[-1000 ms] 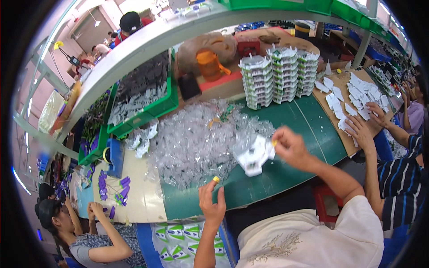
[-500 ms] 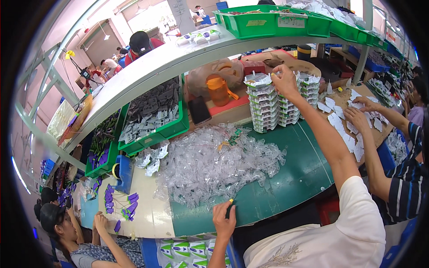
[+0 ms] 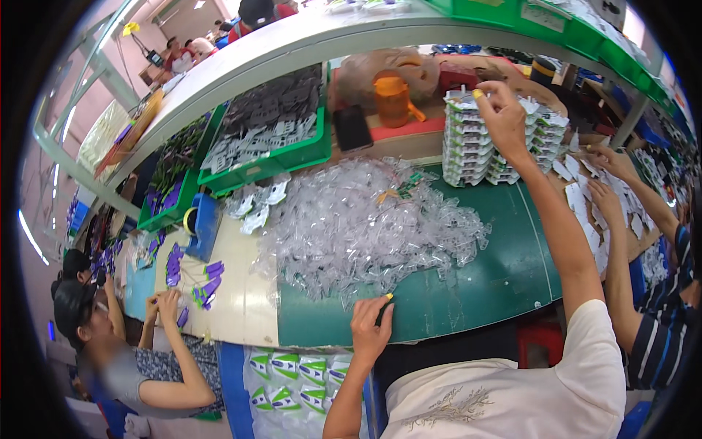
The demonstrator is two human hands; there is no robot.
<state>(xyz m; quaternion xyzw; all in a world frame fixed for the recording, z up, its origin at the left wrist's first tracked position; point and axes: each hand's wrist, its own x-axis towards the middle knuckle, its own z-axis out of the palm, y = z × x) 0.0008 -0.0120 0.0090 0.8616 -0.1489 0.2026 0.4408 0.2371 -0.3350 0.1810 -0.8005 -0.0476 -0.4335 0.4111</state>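
Observation:
My right hand point(image 3: 503, 121) is raised at the far side of the bench, fingers curled in a pinch, with a yellow cover on one fingertip. It is at the top of a tall stack of white-and-green plastic housings point(image 3: 468, 150); whether it grips one is hidden. Near the front edge, my left hand point(image 3: 371, 327) is closed, a yellow cover on its index fingertip. Something dark shows between its thumb and fingers, too unclear to name. Just beyond it spreads a large heap of clear plastic parts point(image 3: 365, 227) on the green mat point(image 3: 512, 271).
A green bin point(image 3: 270, 167) of grey parts stands at the back left, beside a phone point(image 3: 352, 128) and an orange bottle point(image 3: 393, 101). A blue tape dispenser point(image 3: 202, 227) and purple-green pieces point(image 3: 210, 284) lie left. A shelf point(image 3: 322, 47) overhangs the bench. Co-workers sit either side.
The whole view has shifted, so the bench appears higher and the stack farther right. Both hands keep much the same places by the stack and the clear heap.

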